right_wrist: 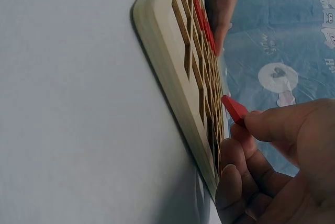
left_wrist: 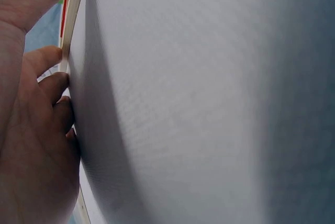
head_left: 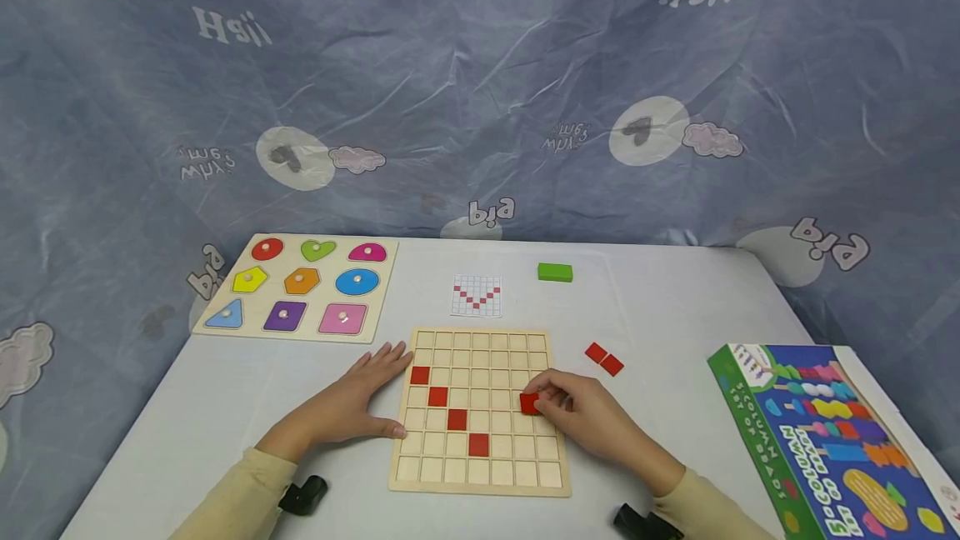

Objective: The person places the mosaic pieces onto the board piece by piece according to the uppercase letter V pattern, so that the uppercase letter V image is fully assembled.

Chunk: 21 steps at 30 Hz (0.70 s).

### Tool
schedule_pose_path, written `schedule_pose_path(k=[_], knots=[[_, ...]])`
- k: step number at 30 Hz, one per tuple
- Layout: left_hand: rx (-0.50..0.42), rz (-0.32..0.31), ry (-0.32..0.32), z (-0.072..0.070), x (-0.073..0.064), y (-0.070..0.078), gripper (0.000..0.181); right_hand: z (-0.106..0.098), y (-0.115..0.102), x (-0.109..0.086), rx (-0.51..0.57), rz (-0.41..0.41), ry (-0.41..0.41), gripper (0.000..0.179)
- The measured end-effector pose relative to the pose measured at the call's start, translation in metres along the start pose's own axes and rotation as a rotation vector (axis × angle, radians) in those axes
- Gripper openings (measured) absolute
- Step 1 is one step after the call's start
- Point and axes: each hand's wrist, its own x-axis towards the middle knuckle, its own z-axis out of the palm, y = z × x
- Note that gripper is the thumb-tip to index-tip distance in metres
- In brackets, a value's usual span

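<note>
A wooden grid board lies on the white table, with several red square tiles set in a diagonal running from its left side down toward the middle. My left hand rests spread along the board's left edge; thumb and fingertips touch the rim. Over the right part of the grid, my right hand pinches another red square tile between thumb and fingers. In the right wrist view this tile is tilted and held just above the board. Two loose red tiles lie beyond the right hand, off the board.
Behind the board sits a small card printed with a red V pattern, and a green block is to its right. A knobbed shape puzzle occupies the back left. At the right edge lies a colourful game box.
</note>
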Motion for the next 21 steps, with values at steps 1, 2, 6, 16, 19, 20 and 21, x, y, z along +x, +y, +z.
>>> schedule_pose_path(k=[1,2,6,16,19,20,21], knots=[[-0.001,-0.001,-0.001,0.000,0.000,0.000,0.114,0.001,-0.001,0.000,0.004,0.002,-0.008,0.023],[-0.002,-0.003,-0.002,0.000,0.000,0.000,0.114,0.003,-0.002,0.000,0.007,0.004,-0.015,0.022],[-0.008,-0.005,-0.005,0.000,0.000,0.000,0.114,0.008,-0.004,0.000,0.009,-0.001,-0.037,0.020],[-0.002,0.002,0.001,-0.001,-0.001,0.001,0.113,0.013,-0.012,0.001,-0.002,-0.048,-0.038,0.018],[-0.003,0.003,0.001,-0.001,-0.001,0.003,0.113,0.016,-0.013,0.001,0.002,-0.056,-0.044,0.018],[-0.003,0.004,0.001,-0.002,-0.001,0.003,0.113,0.017,-0.013,0.001,0.001,-0.060,-0.045,0.017],[-0.003,0.005,0.001,-0.002,-0.001,0.003,0.113,0.018,-0.013,0.001,-0.003,-0.064,-0.046,0.018]])
